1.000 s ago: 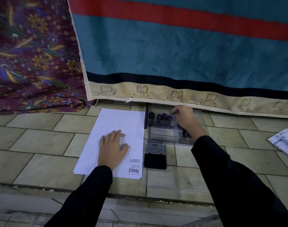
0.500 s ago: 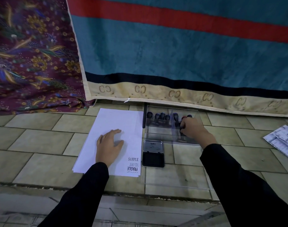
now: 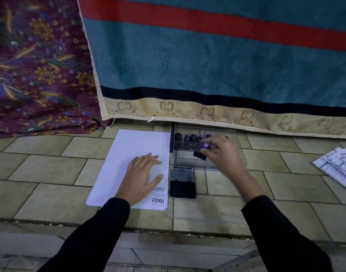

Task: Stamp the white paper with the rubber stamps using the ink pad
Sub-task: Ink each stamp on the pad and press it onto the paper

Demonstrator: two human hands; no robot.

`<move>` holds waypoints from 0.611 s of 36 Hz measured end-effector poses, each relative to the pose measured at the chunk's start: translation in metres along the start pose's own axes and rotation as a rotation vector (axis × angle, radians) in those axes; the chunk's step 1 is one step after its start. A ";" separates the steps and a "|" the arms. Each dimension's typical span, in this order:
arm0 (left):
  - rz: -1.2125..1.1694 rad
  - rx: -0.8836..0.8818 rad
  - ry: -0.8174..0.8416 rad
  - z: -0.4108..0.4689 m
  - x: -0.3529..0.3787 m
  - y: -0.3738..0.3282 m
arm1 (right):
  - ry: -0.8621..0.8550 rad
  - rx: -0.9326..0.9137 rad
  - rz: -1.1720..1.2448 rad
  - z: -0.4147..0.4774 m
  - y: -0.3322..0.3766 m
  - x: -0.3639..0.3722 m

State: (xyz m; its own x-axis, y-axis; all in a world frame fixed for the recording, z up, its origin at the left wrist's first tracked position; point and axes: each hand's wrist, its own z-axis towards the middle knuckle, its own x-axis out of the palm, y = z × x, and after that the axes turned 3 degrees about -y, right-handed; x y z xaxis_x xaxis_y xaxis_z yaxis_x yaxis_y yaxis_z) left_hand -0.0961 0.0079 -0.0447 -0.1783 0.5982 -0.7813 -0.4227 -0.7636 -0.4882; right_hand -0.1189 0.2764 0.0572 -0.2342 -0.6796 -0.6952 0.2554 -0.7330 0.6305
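Teal towel (image 3: 207, 61) w/ red stripe hangs across top & right of frame; floral cloth (image 3: 36, 65) upper left. Tiled floor (image 3: 40, 169) fills the lower half.

Paper (image 3: 133, 146), a white stack, lies centre-left on the floor. Printed at its btm right corner: SAMPLE, FRAGILE & a partly hidden line.

Clear case (image 3: 188, 160) sits just right of the paper's top, up against the towel hem. More sheets (image 3: 337, 167) at far right edge, well apart.

L hand (image 3: 143, 173) lies flat on the paper, fingers straight & spread, holding nothing.

R hand (image 3: 225, 154) is over the case, fingertips pinching a stamp (image 3: 202, 150) by its blue knob, black base tilted down-left.

Ink pad (image 3: 182, 182) sits open just below the case, beside the paper's right edge, lid up.

Other stamps (image 3: 188, 138) stand in a row at the case's back left.
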 end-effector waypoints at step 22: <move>-0.013 0.109 0.165 -0.003 0.026 -0.016 | 0.219 -0.157 0.089 -0.064 0.017 0.040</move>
State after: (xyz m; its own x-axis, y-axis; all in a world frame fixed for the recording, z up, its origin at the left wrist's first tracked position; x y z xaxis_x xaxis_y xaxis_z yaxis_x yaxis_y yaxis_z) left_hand -0.0916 0.0348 -0.0579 -0.0278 0.5525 -0.8331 -0.5195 -0.7200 -0.4601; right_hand -0.0640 0.2386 0.0175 -0.0007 -0.7059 -0.7083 0.4119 -0.6456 0.6430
